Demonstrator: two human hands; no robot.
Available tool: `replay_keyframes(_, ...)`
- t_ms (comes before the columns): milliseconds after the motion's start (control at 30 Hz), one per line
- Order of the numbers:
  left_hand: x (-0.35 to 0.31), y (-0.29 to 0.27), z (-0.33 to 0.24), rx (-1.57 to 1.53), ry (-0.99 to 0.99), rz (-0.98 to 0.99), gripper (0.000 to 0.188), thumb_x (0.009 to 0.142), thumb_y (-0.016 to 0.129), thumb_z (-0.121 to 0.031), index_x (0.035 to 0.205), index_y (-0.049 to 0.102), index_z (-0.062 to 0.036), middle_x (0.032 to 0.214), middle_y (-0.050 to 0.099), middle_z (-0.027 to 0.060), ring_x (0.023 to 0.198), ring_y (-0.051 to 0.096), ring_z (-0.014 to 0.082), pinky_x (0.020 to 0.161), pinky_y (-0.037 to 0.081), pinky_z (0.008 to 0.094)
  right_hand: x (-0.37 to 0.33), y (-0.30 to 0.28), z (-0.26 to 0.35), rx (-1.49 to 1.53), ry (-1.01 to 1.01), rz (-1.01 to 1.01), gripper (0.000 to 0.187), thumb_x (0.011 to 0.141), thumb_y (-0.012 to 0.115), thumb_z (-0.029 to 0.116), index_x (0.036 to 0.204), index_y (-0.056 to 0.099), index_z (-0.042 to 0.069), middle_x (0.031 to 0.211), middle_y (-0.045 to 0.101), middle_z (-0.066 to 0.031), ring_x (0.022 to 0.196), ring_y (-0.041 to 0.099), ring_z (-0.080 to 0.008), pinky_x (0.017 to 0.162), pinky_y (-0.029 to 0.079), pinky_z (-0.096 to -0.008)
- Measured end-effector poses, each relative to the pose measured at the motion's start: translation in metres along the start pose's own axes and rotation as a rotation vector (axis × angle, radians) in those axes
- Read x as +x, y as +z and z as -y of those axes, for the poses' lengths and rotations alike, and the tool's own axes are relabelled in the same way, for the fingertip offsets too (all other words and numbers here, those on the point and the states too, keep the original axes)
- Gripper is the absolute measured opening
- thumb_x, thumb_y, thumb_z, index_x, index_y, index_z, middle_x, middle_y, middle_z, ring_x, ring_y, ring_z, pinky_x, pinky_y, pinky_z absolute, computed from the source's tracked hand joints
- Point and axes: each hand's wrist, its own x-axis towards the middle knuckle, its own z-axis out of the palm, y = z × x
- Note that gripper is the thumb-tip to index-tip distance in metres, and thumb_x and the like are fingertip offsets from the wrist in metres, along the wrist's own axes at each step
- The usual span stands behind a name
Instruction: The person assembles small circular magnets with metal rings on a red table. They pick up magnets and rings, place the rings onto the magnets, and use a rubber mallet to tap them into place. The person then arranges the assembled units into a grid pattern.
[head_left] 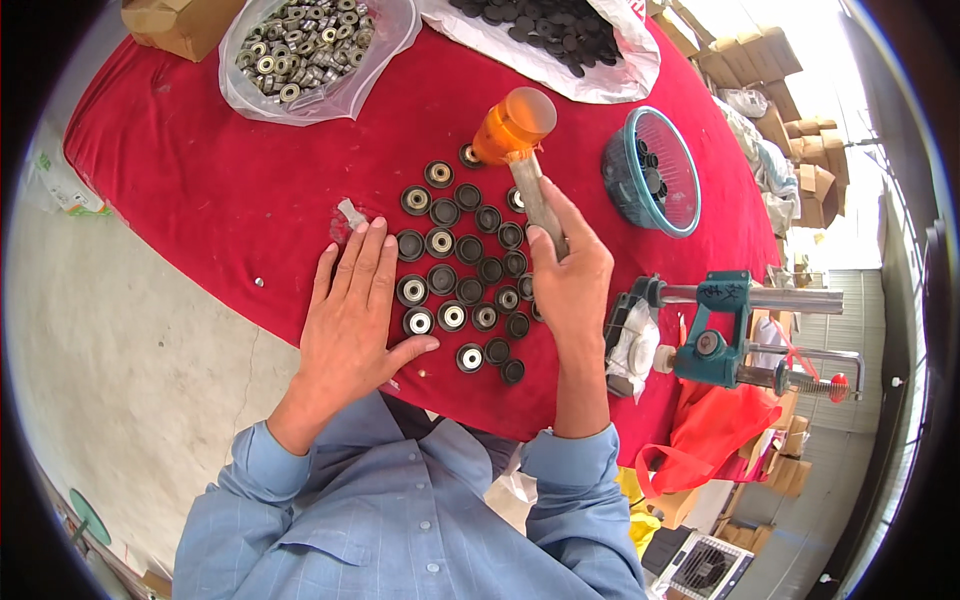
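In my right hand (pixel 573 285) is a mallet (pixel 512 126) with an orange head and a pale wooden handle. Its head is over the far end of a group of round black caps (pixel 441 279), next to one cap holding a metal bearing. Several caps have silver bearings (pixel 452 317) set in them, while others show only black inside. My left hand (pixel 350 315) lies flat on the red cloth (pixel 200 160), fingers stretched out, just left of the caps. Beyond its fingertips sits a small crumpled whitish scrap (pixel 351 213). The mallet and my right hand hide some caps.
A clear plastic bag (pixel 398 45) of loose bearings and a white sack (pixel 628 75) of black discs lie at the back. A blue basket (pixel 622 185) with black parts stands right. Nearer is a green press (pixel 712 340). A cardboard box (pixel 180 22) sits far left.
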Motion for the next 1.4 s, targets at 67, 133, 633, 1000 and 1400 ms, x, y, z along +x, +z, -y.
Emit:
replay_keyframes(67,0.001,0.0,0.001,0.006,0.006,-0.009,0.116,0.082,0.08,-0.065,0.159,0.038,0.0112,0.17,0.034,0.0275,0.16,0.031,0.0415,0.13,0.023,0.0584,-0.007,-0.003,0.002,0.092,-0.034,-0.042,0.055,0.095,0.068,0.0,0.149,0.065,0.009,0.119,0.075,-0.0232,0.103,0.076,-0.0354,0.094,0.058,-0.0441)
replay_keyframes(133,0.0,0.002,0.0,0.01,0.0,-0.01,0.116,0.082,0.08,-0.066,0.159,0.038,0.0111,0.17,0.034,0.0275,0.16,0.032,0.0413,0.13,0.023,0.058,-0.029,-0.009,0.004,0.18,-0.011,-0.054,0.055,0.095,0.068,-0.001,0.149,0.065,0.007,0.117,0.076,-0.0224,0.1,0.076,-0.0331,0.093,0.058,-0.0427)
replay_keyframes(633,0.0,0.006,-0.002,0.086,0.018,-0.023,0.119,0.082,0.079,-0.068,0.163,0.034,0.0076,0.172,0.031,0.0258,0.162,0.028,0.0412,0.129,0.024,0.0594,-0.104,-0.021,-0.001,0.273,-0.003,0.053,0.063,0.094,0.069,-0.003,0.155,0.058,0.006,0.126,0.073,-0.0214,0.102,0.075,-0.03,0.093,0.058,-0.0385)
replay_keyframes(1000,-0.051,-0.012,-0.032,-1.239,-0.235,-0.236,0.056,0.108,0.064,-0.04,0.143,0.058,0.0032,0.122,0.068,0.0105,0.108,0.063,0.0161,0.095,0.052,0.0328,-0.14,0.031,0.063,0.622,-0.184,0.263,0.072,0.09,0.065,-0.005,0.159,0.046,0.0,0.15,0.06,-0.0279,0.135,0.064,-0.0401,0.107,0.055,-0.0441)
replay_keyframes(1400,-0.005,-0.113,0.218,-0.851,-0.709,-0.534,0.041,0.104,0.072,-0.047,0.089,0.063,-0.0098,0.066,0.053,-0.0026,0.053,0.052,0.0092,0.047,0.04,0.0261,-0.186,0.02,0.044,0.304,-0.32,0.39,0.066,0.096,0.071,0.01,0.157,0.048,0.008,0.115,0.066,-0.0171,0.089,0.072,-0.0353,0.077,0.061,-0.0449)
